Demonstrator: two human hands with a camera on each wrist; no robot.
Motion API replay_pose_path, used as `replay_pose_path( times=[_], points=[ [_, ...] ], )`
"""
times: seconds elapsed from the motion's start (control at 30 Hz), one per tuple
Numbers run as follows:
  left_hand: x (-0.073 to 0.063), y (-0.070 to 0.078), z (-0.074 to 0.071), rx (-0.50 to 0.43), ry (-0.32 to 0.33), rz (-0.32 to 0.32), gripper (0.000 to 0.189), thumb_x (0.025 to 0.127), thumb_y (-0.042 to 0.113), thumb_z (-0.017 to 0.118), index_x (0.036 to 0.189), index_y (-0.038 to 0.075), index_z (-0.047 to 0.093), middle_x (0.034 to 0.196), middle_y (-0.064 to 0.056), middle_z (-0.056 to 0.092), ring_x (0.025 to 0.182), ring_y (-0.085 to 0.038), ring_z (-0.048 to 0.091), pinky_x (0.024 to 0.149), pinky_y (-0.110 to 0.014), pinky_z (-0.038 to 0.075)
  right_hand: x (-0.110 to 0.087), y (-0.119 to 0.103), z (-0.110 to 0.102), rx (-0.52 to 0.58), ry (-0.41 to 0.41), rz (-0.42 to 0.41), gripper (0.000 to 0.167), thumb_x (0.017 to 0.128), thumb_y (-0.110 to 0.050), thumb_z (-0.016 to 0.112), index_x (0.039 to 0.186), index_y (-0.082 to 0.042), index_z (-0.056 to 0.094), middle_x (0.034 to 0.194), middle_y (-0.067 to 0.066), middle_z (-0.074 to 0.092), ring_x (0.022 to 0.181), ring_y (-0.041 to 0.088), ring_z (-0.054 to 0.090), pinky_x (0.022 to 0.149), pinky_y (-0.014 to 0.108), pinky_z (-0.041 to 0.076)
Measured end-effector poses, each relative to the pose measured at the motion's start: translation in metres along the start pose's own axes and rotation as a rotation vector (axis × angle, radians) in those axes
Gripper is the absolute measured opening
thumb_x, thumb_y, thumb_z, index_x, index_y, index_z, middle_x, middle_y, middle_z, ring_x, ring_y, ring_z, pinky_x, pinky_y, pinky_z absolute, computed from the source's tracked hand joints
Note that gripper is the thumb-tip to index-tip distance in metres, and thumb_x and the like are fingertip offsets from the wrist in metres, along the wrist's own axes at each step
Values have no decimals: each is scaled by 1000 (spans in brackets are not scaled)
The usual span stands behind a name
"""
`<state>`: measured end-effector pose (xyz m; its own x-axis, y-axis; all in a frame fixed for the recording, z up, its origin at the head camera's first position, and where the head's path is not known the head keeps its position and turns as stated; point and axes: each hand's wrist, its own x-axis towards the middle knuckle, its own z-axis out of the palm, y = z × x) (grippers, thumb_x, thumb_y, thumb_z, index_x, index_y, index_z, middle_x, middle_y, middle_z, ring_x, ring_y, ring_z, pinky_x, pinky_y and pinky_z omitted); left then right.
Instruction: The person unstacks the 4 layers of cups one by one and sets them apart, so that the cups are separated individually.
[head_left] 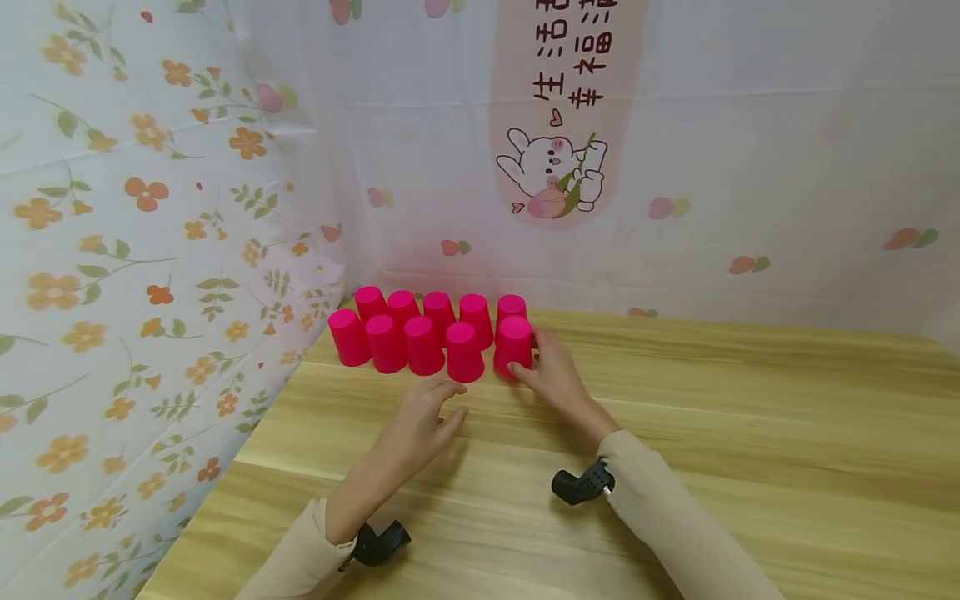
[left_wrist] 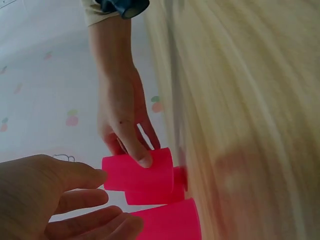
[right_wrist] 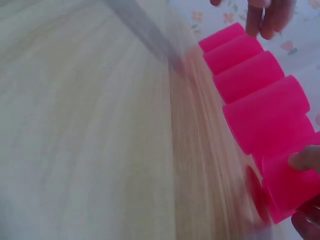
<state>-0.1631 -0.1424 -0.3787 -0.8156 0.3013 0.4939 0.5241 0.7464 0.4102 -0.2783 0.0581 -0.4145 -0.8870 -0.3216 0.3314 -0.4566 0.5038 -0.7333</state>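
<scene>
Pink cups stand upside down in two rows at the back left of the table. My right hand (head_left: pixel 553 373) holds the right-end pink cup (head_left: pixel 514 343) of the front row, its thumb on the near side and its fingers round the right. In the right wrist view, that cup's rim looks close to the wood; I cannot tell if it touches. My left hand (head_left: pixel 420 425) is just in front of the neighbouring pink cup (head_left: pixel 465 357), fingers loosely bent and thumb apart, with nothing in its grasp. The left wrist view shows the left hand (left_wrist: pixel 60 200) beside the cups.
Several more pink cups (head_left: pixel 424 348) stand close together to the left, with a back row (head_left: pixel 438 307) behind them. The wooden table (head_left: pixel 720 417) meets a patterned curtain (head_left: pixel 720 167) at the back and a flowered one (head_left: pixel 150 250) at the left.
</scene>
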Motion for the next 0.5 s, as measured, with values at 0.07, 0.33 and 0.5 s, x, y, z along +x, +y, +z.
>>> replay_pose_path(
  times=[0.07,0.33,0.5],
  points=[
    [-3,-1,1,6,-13,-3,22,77,2,73,97,-1,66,95,-11,66,85,-23,63,61,-23,53,3,0,-1,-21,-11,6,51,79,-10,72,121,7,48,113,19,55,103,31,54,84,41,49],
    [-7,-2,3,11,-53,-10,22,77,4,74,97,-1,67,95,-9,67,86,-22,64,73,-31,54,5,-3,-1,-48,-47,-2,50,77,-8,72,119,8,50,110,19,56,101,33,55,86,42,47],
    [-8,-3,7,10,-46,24,20,76,2,74,94,-4,67,88,-12,67,74,-22,63,62,-27,53,4,-2,2,-61,-48,-1,49,77,-7,72,119,8,49,109,20,57,99,33,55,85,42,47]
  ],
)
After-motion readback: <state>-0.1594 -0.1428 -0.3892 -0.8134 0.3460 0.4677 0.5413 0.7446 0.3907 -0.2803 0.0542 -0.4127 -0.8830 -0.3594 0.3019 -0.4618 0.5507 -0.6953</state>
